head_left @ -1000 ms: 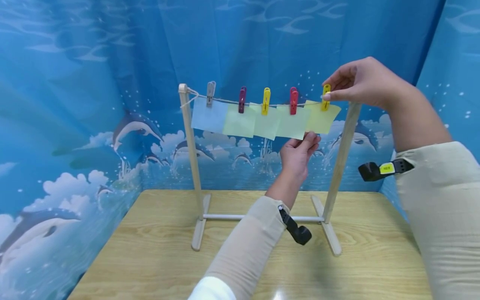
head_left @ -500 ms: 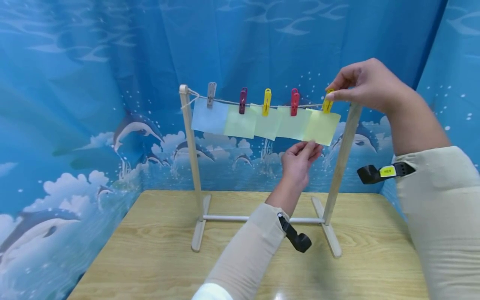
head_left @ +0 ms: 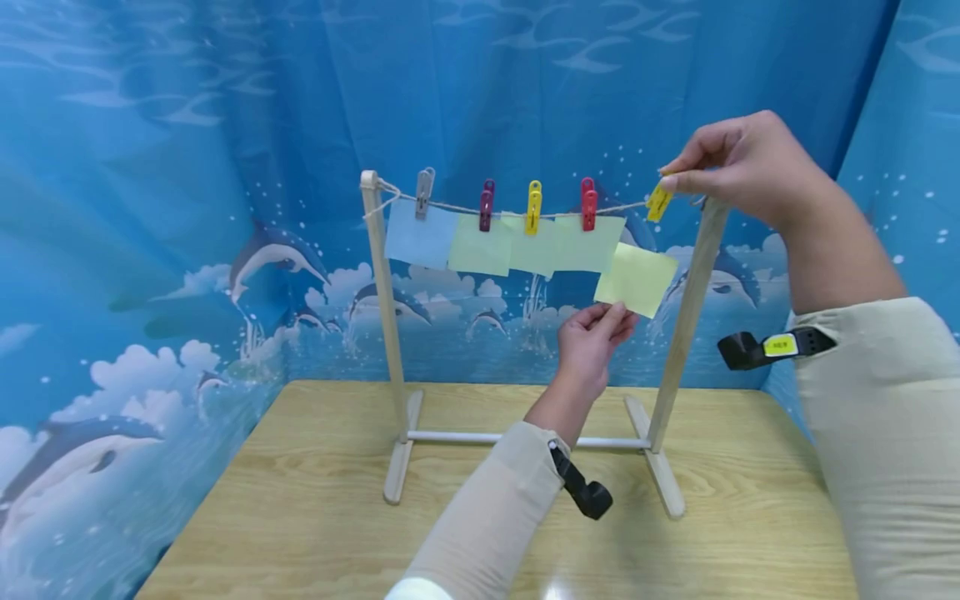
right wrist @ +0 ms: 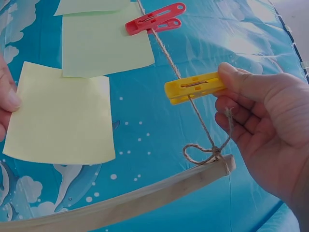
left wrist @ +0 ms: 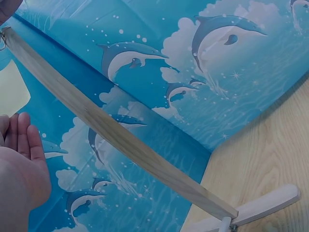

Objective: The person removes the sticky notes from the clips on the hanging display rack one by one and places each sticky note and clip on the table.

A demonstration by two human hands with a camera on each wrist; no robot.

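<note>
Paper square [right wrist: 63, 116] pinched in left grip [head_left: 587, 346], slotted plastic clothespin [right wrist: 194, 87] on coarse twine [right wrist: 166, 54] pinched in right grip [right wrist: 270, 104]

Rack [head_left: 453, 436] set on counter [head_left: 315, 500], backed by curtain [head_left: 465, 83] | line [right wrist: 165, 54] strung between left post [head_left: 386, 308] and right post [head_left: 686, 333] | four notes [head_left: 498, 246] hung side by side | loose note [head_left: 636, 279] held below right of them | end peg [right wrist: 203, 84] placed at line above, nearest right post
</note>
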